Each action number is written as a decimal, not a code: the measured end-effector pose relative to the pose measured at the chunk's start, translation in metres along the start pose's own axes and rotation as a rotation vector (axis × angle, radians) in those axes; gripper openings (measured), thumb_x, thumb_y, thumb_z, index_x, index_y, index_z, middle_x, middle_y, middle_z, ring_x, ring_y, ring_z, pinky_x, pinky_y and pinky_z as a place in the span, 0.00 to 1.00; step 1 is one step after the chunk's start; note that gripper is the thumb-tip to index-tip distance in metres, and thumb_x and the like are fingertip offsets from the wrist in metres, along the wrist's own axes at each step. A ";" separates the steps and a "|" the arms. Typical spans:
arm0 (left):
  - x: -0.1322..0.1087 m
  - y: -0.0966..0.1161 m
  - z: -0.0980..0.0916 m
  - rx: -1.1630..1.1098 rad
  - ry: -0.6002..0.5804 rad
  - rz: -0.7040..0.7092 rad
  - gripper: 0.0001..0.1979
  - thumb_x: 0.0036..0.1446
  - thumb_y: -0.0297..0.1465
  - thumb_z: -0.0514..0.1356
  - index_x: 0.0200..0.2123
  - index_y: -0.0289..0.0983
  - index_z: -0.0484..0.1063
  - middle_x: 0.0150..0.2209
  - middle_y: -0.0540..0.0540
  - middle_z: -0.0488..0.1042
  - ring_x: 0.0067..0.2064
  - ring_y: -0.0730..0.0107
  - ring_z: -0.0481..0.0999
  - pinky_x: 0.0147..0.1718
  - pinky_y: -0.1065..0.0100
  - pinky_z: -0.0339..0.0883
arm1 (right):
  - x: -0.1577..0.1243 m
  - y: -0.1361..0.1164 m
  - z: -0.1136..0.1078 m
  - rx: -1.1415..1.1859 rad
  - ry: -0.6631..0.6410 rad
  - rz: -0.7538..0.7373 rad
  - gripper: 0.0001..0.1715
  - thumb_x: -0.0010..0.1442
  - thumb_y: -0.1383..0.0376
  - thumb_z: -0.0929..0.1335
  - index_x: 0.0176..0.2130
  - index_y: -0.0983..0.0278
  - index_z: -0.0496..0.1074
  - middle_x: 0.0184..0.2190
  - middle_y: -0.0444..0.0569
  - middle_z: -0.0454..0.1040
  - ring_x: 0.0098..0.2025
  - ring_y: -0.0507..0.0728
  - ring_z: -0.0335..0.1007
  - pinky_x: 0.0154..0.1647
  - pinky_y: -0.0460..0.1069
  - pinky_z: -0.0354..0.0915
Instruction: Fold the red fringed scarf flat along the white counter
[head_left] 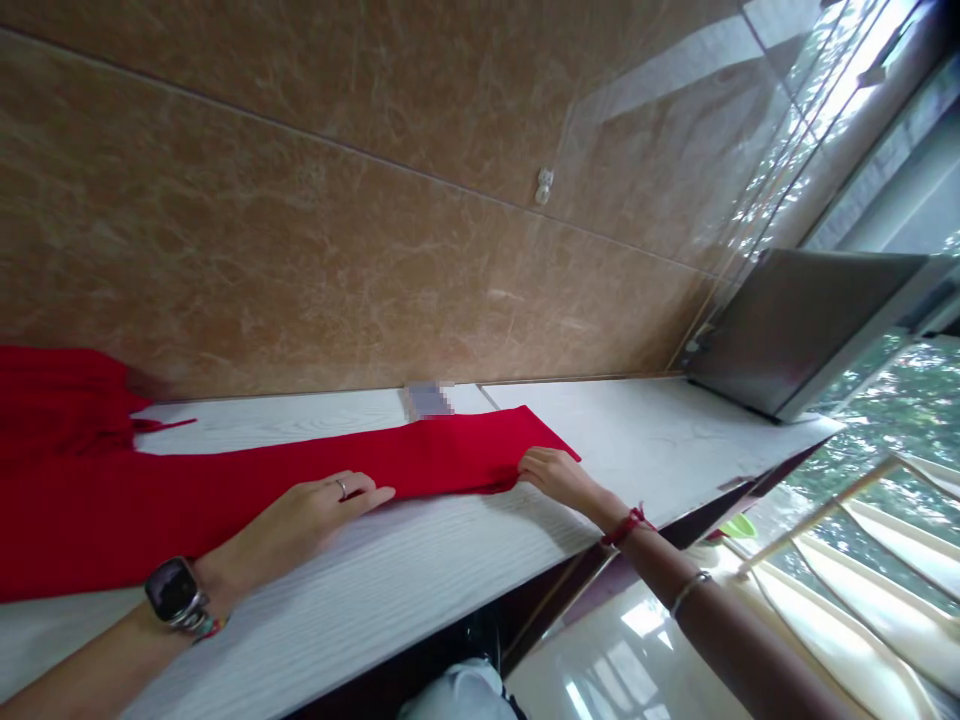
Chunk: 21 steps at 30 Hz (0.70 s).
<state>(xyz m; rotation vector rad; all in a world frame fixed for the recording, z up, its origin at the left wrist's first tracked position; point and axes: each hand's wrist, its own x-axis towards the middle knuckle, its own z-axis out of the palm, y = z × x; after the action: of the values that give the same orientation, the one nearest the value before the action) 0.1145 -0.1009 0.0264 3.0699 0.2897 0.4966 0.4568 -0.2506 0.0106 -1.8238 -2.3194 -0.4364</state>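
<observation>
A long red garment (225, 490) lies stretched across a white wood-grain countertop (420, 580), bunched up at the far left. My left hand (315, 510), with a ring and a smartwatch on the wrist, lies flat on the cloth's near edge, fingers stretched out. My right hand (551, 475), with a red string and a bangle at the wrist, grips the garment's right end near its lower corner, fingers curled on the fabric.
A brown marble-tiled wall (337, 230) backs the counter. A grey open window panel (795, 330) juts over the counter's right end. Beyond the counter's front edge are a glossy floor (637, 640) and window bars.
</observation>
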 end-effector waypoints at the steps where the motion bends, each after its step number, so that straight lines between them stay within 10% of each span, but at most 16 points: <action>1: 0.001 0.001 -0.002 -0.002 0.035 0.009 0.22 0.55 0.20 0.45 0.49 0.44 0.65 0.44 0.49 0.70 0.43 0.72 0.70 0.43 0.70 0.65 | 0.000 0.000 -0.002 0.034 -0.005 0.016 0.12 0.61 0.67 0.60 0.29 0.65 0.70 0.26 0.48 0.71 0.30 0.52 0.66 0.31 0.45 0.61; 13: 0.002 0.004 -0.006 -0.025 0.161 0.023 0.17 0.57 0.23 0.45 0.40 0.38 0.71 0.43 0.46 0.70 0.41 0.72 0.70 0.41 0.71 0.66 | 0.001 0.003 -0.022 0.296 0.026 0.186 0.08 0.59 0.68 0.60 0.32 0.64 0.67 0.30 0.48 0.71 0.32 0.52 0.67 0.34 0.47 0.63; 21: -0.003 0.006 -0.004 -0.106 0.015 0.119 0.15 0.56 0.23 0.48 0.40 0.40 0.71 0.42 0.48 0.71 0.41 0.73 0.71 0.42 0.72 0.65 | -0.020 -0.004 -0.012 0.169 0.014 0.085 0.12 0.60 0.70 0.58 0.34 0.64 0.69 0.31 0.50 0.72 0.34 0.53 0.67 0.35 0.47 0.64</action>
<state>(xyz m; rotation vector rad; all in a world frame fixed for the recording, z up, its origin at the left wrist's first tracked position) 0.1112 -0.1073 0.0296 2.9938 0.0775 0.5210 0.4568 -0.2739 0.0153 -1.8231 -2.1865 -0.2322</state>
